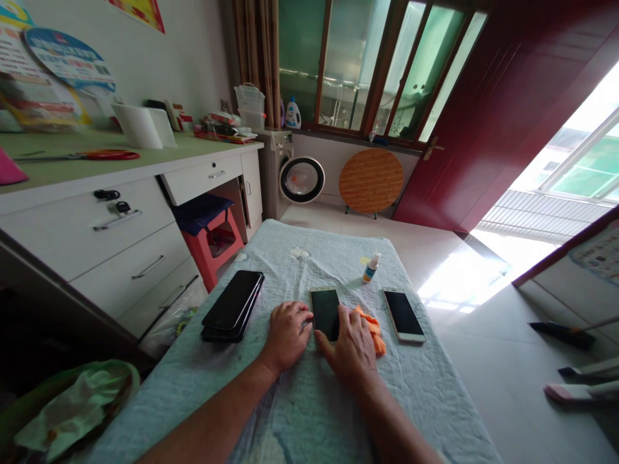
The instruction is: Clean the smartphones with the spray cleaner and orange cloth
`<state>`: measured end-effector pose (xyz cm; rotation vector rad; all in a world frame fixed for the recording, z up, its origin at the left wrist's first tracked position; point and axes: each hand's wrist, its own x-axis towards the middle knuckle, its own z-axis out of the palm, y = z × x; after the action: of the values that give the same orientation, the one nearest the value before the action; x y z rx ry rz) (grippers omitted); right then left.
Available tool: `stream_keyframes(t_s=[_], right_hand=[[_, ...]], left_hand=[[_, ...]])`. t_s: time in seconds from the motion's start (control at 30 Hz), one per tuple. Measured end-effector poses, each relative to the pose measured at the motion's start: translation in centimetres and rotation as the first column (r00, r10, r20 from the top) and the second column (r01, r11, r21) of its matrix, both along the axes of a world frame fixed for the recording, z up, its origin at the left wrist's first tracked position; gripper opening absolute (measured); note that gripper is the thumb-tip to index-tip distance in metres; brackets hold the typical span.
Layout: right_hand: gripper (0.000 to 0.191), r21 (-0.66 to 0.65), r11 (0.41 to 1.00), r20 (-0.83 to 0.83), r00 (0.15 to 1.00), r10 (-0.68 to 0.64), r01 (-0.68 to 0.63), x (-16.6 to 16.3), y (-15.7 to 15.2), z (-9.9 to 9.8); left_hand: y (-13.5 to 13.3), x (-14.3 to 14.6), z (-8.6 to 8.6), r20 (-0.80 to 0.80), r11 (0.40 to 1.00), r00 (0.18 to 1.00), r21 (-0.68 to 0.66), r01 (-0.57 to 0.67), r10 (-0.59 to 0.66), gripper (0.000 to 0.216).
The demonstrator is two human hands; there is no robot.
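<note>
In the head view a smartphone with a dark screen and pale frame lies on the cloth between my hands. My left hand is closed, its curled fingertips against the phone's left edge. My right hand spans the lower part of the phone, thumb at the bottom left corner and fingers along the right side. An orange cloth lies crumpled beside and partly behind my right hand. Farther right rests a second white-framed phone. To the left, black phones are stacked. A small spray bottle stands upright beyond the phones.
A pale blue quilted cloth covers the table. On the left are a white drawer desk, a red stool and a bin. Behind stand a washing machine with its door open and a round wooden tabletop.
</note>
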<state>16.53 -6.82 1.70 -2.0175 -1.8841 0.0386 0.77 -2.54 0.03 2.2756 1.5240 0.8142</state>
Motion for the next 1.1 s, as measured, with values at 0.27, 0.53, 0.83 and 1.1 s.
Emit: stream_keyframes(t_s=[0.27, 0.53, 0.83, 1.1], right_hand=[[0.058, -0.012, 1.000, 0.059, 0.998, -0.010, 0.011, -0.1, -0.2, -0.2], [0.069, -0.007, 1.000, 0.073, 0.997, 0.018, -0.017, -0.5, -0.3, -0.6], [0.065, 0.151, 0.986, 0.014, 0.997, 0.074, -0.075, 0.0, -0.7, 0.0], [0.058, 0.267, 0.963, -0.045, 0.999, -0.022, 0.033, 4.7, -0.3, 1.0]], left_hand=[[0.2, -0.1, -0.1, 0.048, 0.999, 0.999, -0.026, 0.020, -0.018, 0.023], [0.4, 0.0, -0.6, 0.167, 0.999, 0.985, -0.005, -0.050, 0.050, 0.030], [1.1, -0.7, -1.1, 0.297, 0.999, 0.954, 0.013, -0.052, 0.046, 0.036], [1.1, -0.8, -0.9, 0.311, 0.998, 0.949, -0.025, -0.053, 0.058, 0.036]])
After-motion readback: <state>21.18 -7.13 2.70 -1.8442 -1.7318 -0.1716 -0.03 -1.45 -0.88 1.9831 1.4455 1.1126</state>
